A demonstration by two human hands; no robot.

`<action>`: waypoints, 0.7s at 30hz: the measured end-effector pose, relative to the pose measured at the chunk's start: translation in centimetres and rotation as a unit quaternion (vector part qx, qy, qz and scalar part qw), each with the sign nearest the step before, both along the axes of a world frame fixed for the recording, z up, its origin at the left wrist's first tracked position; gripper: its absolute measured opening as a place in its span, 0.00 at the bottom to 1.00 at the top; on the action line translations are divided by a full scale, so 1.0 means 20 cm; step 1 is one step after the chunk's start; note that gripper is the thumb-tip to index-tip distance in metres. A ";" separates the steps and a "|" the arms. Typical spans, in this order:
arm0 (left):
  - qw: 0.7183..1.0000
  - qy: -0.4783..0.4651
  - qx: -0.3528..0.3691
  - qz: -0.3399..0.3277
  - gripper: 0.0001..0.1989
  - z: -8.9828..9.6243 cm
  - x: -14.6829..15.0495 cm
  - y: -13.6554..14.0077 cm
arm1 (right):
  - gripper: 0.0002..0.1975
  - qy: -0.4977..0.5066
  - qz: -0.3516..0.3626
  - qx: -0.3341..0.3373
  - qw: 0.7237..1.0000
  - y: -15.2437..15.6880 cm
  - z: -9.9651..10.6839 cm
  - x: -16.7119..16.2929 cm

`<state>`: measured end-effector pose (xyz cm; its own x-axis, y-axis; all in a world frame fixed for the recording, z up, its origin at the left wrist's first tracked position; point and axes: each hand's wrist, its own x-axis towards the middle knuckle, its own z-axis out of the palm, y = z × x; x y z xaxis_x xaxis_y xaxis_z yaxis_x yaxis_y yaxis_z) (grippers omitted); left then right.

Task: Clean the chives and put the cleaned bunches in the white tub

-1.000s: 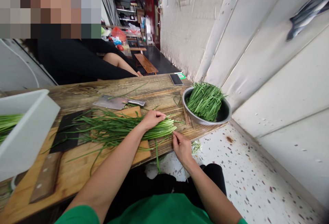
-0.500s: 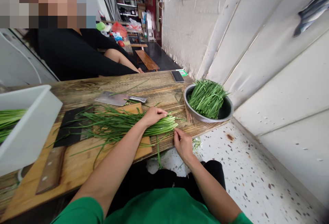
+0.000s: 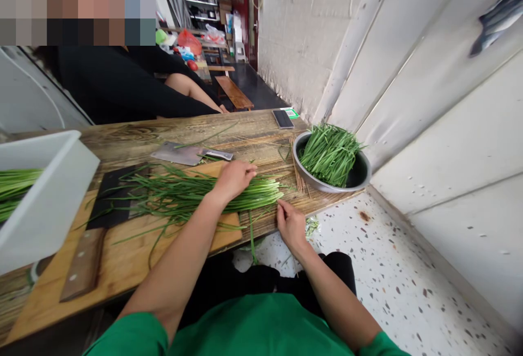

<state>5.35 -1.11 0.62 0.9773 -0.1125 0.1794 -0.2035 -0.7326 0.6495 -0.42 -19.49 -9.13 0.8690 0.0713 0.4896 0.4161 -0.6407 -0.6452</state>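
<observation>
A loose bunch of garlic chives (image 3: 175, 192) lies across the wooden cutting board (image 3: 134, 252), its pale ends pointing right past the board's edge. My left hand (image 3: 236, 182) is over the bunch near the pale ends, thumb and fingers drawn together; anything between them is hidden. At the tips of the pale ends, my right hand (image 3: 291, 225) is closed in a pinch, and what it grips is too small to make out. A cleaver (image 3: 84, 263) with a wooden handle rests on the board, its dark blade partly under the leaves.
Behind the board lies a second cleaver (image 3: 180, 153). A metal bowl (image 3: 327, 186) heaped with chives stands at the table's right end, near a phone (image 3: 283, 119). At left is a white bin (image 3: 49, 198) with more chives. A person in black (image 3: 122, 84) sits across the table.
My left hand has shifted a little left and away from me, off the pale ends, and its fingertips have lifted. My right hand has barely moved.
</observation>
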 end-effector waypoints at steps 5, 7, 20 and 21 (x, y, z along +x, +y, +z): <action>0.964 0.037 0.181 -0.192 0.08 0.16 -0.32 0.05 | 0.14 -0.005 -0.006 0.009 1.000 0.00 -0.01 0.01; 0.957 0.048 0.198 -0.209 0.09 0.12 -0.42 0.06 | 0.14 -0.007 -0.008 0.015 1.000 0.00 -0.02 0.01; 0.971 0.058 0.162 -0.165 0.11 0.02 -0.51 0.11 | 0.13 -0.021 -0.003 0.055 0.998 0.00 -0.02 0.00; 0.975 0.060 0.137 -0.162 0.11 0.04 -0.51 0.11 | 0.13 -0.025 0.000 0.057 0.998 0.00 -0.03 0.00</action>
